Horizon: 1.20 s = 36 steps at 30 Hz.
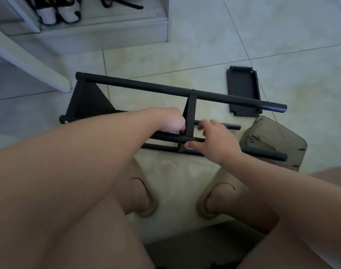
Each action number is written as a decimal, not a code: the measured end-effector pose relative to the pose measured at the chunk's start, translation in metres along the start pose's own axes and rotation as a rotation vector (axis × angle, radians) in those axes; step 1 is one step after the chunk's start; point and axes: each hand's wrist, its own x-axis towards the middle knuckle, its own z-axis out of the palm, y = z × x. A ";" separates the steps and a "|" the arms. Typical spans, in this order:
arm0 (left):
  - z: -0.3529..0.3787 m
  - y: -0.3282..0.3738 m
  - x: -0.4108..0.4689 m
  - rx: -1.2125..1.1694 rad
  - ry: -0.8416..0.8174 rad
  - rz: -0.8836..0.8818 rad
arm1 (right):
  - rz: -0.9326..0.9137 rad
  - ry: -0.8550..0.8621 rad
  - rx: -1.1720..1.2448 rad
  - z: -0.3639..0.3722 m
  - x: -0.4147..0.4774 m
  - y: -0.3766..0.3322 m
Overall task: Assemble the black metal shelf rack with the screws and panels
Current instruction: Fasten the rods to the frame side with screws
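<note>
The black metal rack (138, 86) lies on its side on the tiled floor, with several long tubes joined by two black panels. My left hand (170, 121) is curled against the left side of the middle panel (191, 117), its fingertips pinching something small that I cannot make out. My right hand (214, 140) has its fingers spread, thumb under and fingers over the near tube (165, 135) just right of that panel. A loose black panel (243, 90) lies flat on the floor at the right, behind the far tube's end.
A tan pouch (276, 140) with small dark screws on top sits at the right, over a tube's end. A pale cabinet (99, 32) with shoes stands at the back left. My feet in tan slippers (144, 197) are below the rack.
</note>
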 end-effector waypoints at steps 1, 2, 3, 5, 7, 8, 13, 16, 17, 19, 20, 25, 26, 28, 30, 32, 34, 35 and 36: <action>0.003 0.001 0.000 -0.026 -0.009 -0.010 | -0.054 0.078 -0.044 0.002 -0.002 0.003; 0.005 0.001 0.000 -0.034 -0.008 -0.009 | -0.102 0.139 -0.069 0.003 -0.003 0.005; 0.006 0.001 -0.001 -0.054 -0.007 -0.010 | -0.132 0.155 -0.084 0.001 -0.001 0.008; 0.005 0.000 0.002 -0.010 -0.028 0.017 | -0.165 0.102 -0.135 -0.006 0.010 0.014; 0.005 -0.001 0.004 -0.016 -0.020 0.019 | -0.199 0.030 -0.214 -0.010 0.024 0.020; 0.005 -0.001 0.005 -0.036 -0.015 0.014 | -0.221 -0.003 -0.251 -0.011 0.030 0.022; 0.009 -0.005 0.021 -0.099 0.028 0.006 | -0.277 -0.078 -0.310 -0.005 0.048 0.031; 0.008 -0.010 0.027 -0.132 0.014 0.025 | -0.301 -0.060 -0.285 -0.003 0.050 0.033; 0.008 -0.010 0.029 -0.145 0.001 0.030 | -0.308 -0.059 -0.276 -0.003 0.050 0.034; 0.006 -0.010 0.030 -0.184 -0.039 0.025 | -0.316 -0.061 -0.272 -0.003 0.051 0.035; 0.006 -0.011 0.032 -0.218 -0.058 0.018 | -0.318 -0.064 -0.273 -0.003 0.052 0.035; -0.001 -0.020 0.040 -0.661 -0.133 -0.135 | -0.331 -0.060 -0.277 -0.004 0.054 0.037; -0.005 -0.023 0.043 -0.734 -0.161 -0.156 | -0.336 -0.055 -0.276 -0.003 0.054 0.037; -0.012 -0.030 0.050 -0.773 -0.227 -0.161 | -0.340 -0.054 -0.266 -0.003 0.055 0.037; -0.018 -0.034 0.059 -0.744 -0.292 -0.151 | -0.339 -0.054 -0.258 -0.002 0.054 0.037; -0.023 -0.035 0.069 -0.708 -0.337 -0.143 | -0.340 -0.053 -0.260 -0.001 0.054 0.037; -0.027 -0.035 0.076 -0.669 -0.398 -0.129 | -0.343 -0.047 -0.260 0.000 0.055 0.037; -0.027 -0.035 0.079 -0.658 -0.435 -0.117 | -0.345 -0.042 -0.259 0.000 0.055 0.037; -0.028 -0.035 0.082 -0.656 -0.470 -0.102 | -0.346 -0.037 -0.259 0.001 0.055 0.037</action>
